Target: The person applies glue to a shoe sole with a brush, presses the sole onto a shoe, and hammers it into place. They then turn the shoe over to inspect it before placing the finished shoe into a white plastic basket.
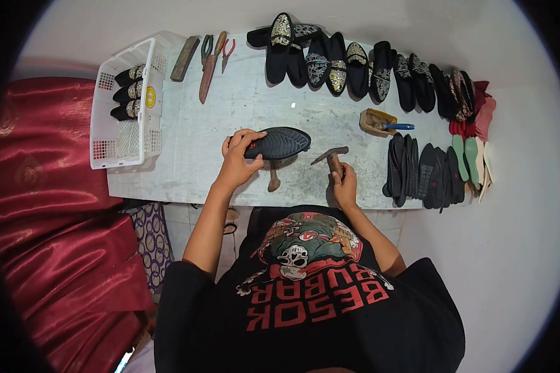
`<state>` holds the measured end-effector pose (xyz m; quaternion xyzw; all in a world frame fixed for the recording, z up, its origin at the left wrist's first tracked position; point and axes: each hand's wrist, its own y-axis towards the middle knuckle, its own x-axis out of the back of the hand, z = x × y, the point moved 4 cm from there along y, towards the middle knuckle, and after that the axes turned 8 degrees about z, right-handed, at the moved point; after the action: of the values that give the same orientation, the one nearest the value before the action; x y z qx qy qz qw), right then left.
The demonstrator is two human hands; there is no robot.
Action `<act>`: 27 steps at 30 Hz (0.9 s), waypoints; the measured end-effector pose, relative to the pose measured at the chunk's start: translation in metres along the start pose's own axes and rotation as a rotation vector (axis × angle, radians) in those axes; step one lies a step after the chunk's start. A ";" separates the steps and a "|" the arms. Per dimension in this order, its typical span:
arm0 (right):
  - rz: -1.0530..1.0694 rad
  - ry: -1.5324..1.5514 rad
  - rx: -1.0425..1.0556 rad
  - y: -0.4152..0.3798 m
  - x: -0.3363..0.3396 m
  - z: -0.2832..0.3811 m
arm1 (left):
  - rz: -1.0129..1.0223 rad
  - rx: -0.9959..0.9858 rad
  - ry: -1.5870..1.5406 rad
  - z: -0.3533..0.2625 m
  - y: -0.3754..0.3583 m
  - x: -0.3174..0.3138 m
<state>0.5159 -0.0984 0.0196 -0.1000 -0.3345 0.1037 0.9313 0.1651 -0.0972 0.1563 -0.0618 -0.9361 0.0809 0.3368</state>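
My left hand grips the heel end of a black shoe turned sole up, resting on a wooden stand on the grey worktable. My right hand holds the wooden handle of a hammer, whose metal head lies just right of the shoe's toe, near the table surface. Both hands are near the table's front edge.
A white plastic basket with black shoes stands at the left. Pliers and a file lie at the back. Embroidered black shoes line the far edge. Black soles, coloured insoles and a small block with a blue-handled tool lie right. Red fabric is left.
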 end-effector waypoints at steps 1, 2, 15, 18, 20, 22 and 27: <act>0.016 -0.033 0.042 0.002 -0.002 0.000 | -0.026 -0.008 0.002 0.001 0.000 -0.004; 0.026 -0.044 0.075 0.005 -0.002 -0.001 | -0.054 -0.014 0.004 0.003 -0.001 -0.007; 0.092 -0.068 0.057 0.047 -0.006 0.011 | -0.086 -0.025 0.035 0.004 -0.006 -0.016; -0.011 -0.040 0.035 0.051 -0.012 0.006 | -0.090 -0.049 0.040 0.007 -0.005 -0.016; -0.101 -0.007 0.000 0.052 -0.014 0.001 | -0.059 -0.035 0.028 0.006 -0.005 -0.013; -0.111 0.051 -0.092 0.058 -0.013 0.001 | -0.037 -0.059 0.029 0.009 -0.006 -0.011; -0.169 -0.088 -0.132 0.054 -0.029 0.006 | -0.008 -0.129 0.050 0.011 -0.006 0.002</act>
<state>0.4835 -0.0536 -0.0065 -0.1277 -0.3886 0.0068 0.9125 0.1562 -0.1037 0.1507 -0.0817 -0.9308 0.0174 0.3557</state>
